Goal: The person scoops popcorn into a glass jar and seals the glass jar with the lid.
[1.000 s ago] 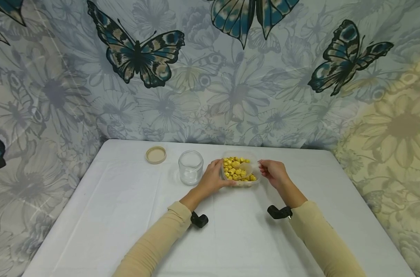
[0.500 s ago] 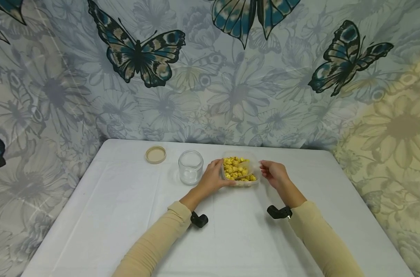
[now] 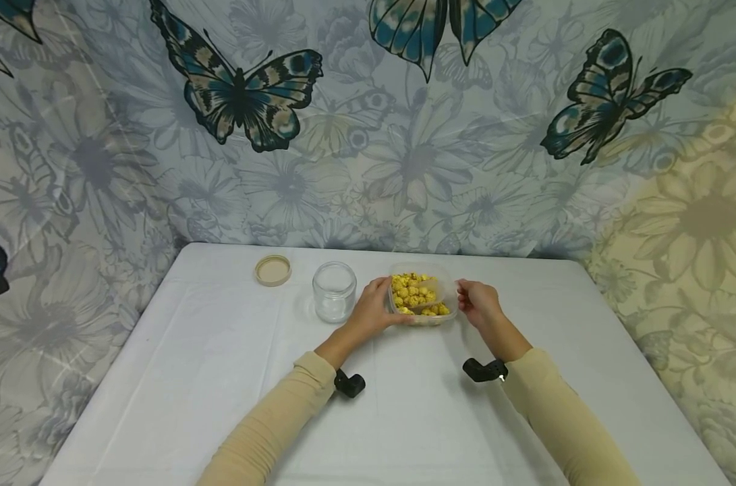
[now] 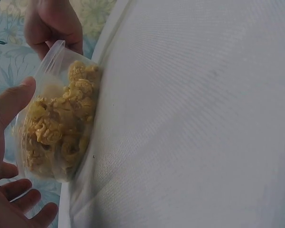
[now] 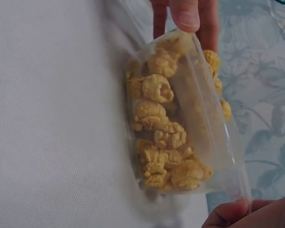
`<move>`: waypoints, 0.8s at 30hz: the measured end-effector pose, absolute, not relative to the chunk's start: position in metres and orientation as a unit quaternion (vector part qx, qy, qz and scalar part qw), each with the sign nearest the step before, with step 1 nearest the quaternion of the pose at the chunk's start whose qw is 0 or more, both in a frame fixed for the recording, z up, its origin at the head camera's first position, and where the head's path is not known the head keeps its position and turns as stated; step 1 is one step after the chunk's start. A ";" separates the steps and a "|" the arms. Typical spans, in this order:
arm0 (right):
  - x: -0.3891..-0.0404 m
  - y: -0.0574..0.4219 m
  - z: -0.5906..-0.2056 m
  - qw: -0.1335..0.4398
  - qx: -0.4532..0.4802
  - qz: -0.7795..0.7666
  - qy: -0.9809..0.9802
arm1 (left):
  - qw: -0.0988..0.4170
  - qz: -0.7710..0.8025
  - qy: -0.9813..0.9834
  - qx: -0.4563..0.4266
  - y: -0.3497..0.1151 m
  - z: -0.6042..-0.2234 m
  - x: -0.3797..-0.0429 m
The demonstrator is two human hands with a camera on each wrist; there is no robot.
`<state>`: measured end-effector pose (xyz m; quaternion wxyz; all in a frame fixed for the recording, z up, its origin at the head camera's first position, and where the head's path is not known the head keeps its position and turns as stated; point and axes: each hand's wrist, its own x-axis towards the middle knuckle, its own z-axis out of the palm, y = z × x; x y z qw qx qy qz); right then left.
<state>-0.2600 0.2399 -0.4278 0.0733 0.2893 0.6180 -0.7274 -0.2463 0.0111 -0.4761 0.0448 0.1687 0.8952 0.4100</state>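
A clear plastic container (image 3: 427, 321) of yellow popcorn (image 3: 411, 294) stands on the table. My left hand (image 3: 372, 312) holds it from the left side; in the left wrist view the thumb (image 4: 19, 99) lies at the rim and the fingers are spread along the near end. At the opposite side my right hand (image 3: 479, 304) pinches the handle of a translucent scoop (image 3: 445, 294), its bowl down among the popcorn. The handle crosses the rim, and the right wrist view shows the right fingertips (image 5: 230, 212) beside the container. Popcorn hides part of the scoop.
Just left of my left hand stands a clear jar (image 3: 334, 293) without a lid. Farther left lies a round beige lid (image 3: 273, 271). A white cloth covers the table (image 3: 404, 418), and a butterfly-patterned curtain (image 3: 416, 169) hangs behind its far edge.
The scoop has sunk lower and tilted among the popcorn, with kernels now lying over its bowl. My right hand has shifted very slightly; the left hand keeps its grip on the container.
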 end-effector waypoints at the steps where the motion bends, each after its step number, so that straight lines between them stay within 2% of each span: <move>1: -0.260 0.240 -0.427 0.074 0.290 -0.731 0.614 | 0.045 0.411 0.895 0.169 0.011 -0.476 -0.246; 10: -0.261 0.243 -0.425 0.094 0.272 -0.745 0.602 | 0.045 0.405 0.898 0.168 0.011 -0.474 -0.247; 24: -0.262 0.247 -0.427 0.096 0.314 -0.761 0.560 | 0.037 0.410 0.895 0.173 0.011 -0.478 -0.246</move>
